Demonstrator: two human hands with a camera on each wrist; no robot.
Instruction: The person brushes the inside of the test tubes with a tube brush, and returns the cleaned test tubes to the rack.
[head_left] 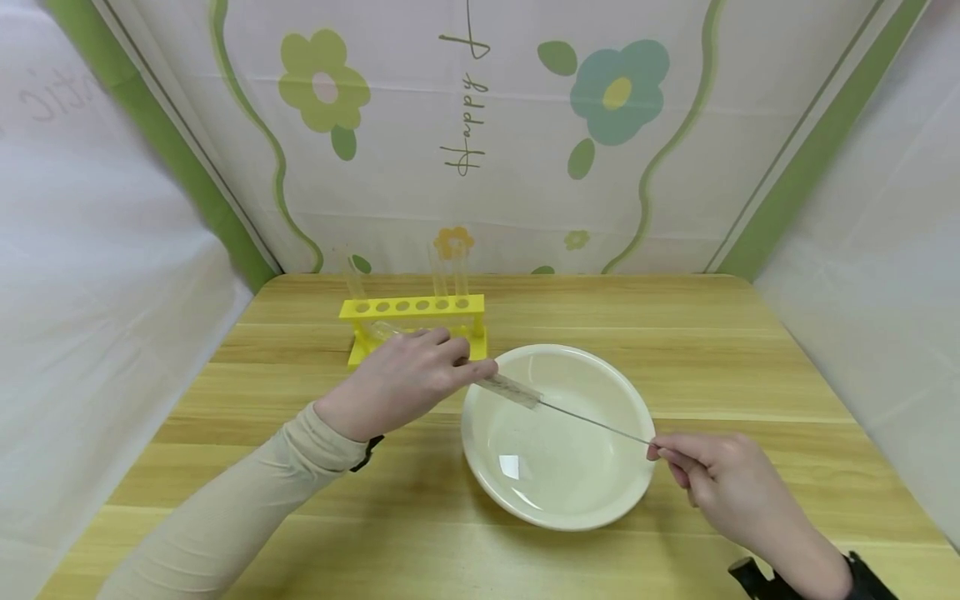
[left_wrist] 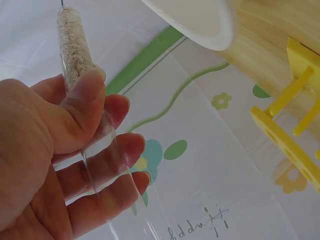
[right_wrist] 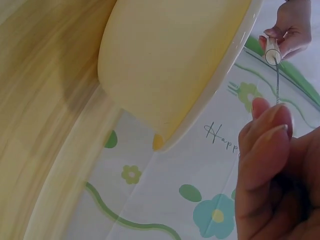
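My left hand [head_left: 408, 379] grips a clear glass test tube [left_wrist: 120, 160] between thumb and fingers, above the left side of a cream bowl [head_left: 630, 387]. Inside the tube's mouth sit the pale bristles of a test tube brush [left_wrist: 72, 40]. Its thin wire handle [head_left: 592, 422] runs out over the bowl to my right hand [head_left: 738, 487], which pinches the wire at the bowl's right rim. In the right wrist view, the tube's mouth points toward my right hand, with the wire coming out of it. The wire's far end is hidden by my right fingers.
A yellow test tube rack [head_left: 412, 307] stands behind my left hand, with several clear tubes upright in it. Bowl and rack rest on a wooden table [head_left: 712, 333]. White flowered cloth [head_left: 510, 192] hangs behind and at both sides.
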